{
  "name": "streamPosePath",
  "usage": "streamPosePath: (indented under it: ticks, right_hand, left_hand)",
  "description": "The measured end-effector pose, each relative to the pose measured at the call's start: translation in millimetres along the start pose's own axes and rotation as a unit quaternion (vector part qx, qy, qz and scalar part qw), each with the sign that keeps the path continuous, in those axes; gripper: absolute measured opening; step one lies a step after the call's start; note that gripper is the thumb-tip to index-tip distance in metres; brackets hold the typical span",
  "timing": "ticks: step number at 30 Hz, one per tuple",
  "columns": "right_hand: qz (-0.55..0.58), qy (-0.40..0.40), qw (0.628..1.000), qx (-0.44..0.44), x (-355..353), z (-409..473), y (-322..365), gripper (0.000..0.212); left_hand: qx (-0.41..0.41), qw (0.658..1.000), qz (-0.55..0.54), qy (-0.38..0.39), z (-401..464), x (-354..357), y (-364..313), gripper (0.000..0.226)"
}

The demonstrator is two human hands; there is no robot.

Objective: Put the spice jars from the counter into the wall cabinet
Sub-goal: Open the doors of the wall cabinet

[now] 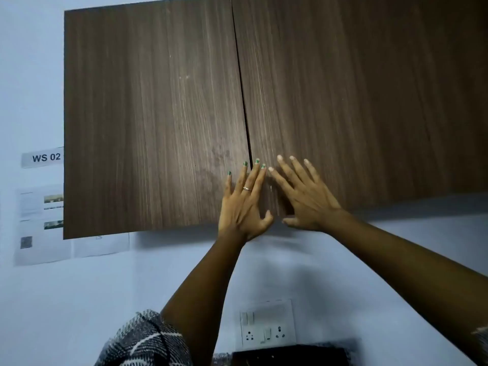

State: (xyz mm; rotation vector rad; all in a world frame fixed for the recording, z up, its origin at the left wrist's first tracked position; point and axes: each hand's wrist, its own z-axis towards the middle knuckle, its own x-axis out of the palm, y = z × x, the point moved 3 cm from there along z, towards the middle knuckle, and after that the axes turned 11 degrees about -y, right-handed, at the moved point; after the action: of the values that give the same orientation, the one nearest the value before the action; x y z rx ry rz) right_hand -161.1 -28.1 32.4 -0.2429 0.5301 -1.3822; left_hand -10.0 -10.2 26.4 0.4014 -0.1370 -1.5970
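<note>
The wall cabinet fills the upper view, with two dark wood-grain doors, the left door point(148, 122) and the right door point(364, 101), both closed, with a thin seam between them. My left hand point(244, 204) lies flat on the left door's lower right corner, fingers spread, a ring on one finger. My right hand point(303, 196) presses flat on the right door's lower left corner, just beside the seam. Neither hand holds anything. No spice jars and no counter are in view.
A white wall surrounds the cabinet. A "WS 02" label point(45, 157) and printed sheets point(39, 228) hang to the left. A switch and socket plate point(266, 324) sits low on the wall, with a dark object point(290, 355) beneath it.
</note>
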Motion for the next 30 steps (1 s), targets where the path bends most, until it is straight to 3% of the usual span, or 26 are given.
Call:
streamPosePath:
  ticks: [4,11,24,30]
  right_hand:
    - [-0.010,0.034,0.999,0.017,11,-3,14,0.127]
    - [0.022,0.055,0.996,0.067,32,9,25,0.129]
    - [0.062,0.069,0.988,0.121,64,20,38,0.119]
    - [0.059,0.055,0.987,0.137,64,15,41,0.125]
  left_hand:
    - [-0.011,0.996,0.022,0.089,-10,19,-4,0.104]
    - [-0.100,0.987,0.033,0.122,-9,42,-1,0.113]
    - [-0.118,0.987,0.076,0.075,-9,62,-2,0.100]
    - [-0.126,0.988,0.047,0.078,-12,63,-4,0.103]
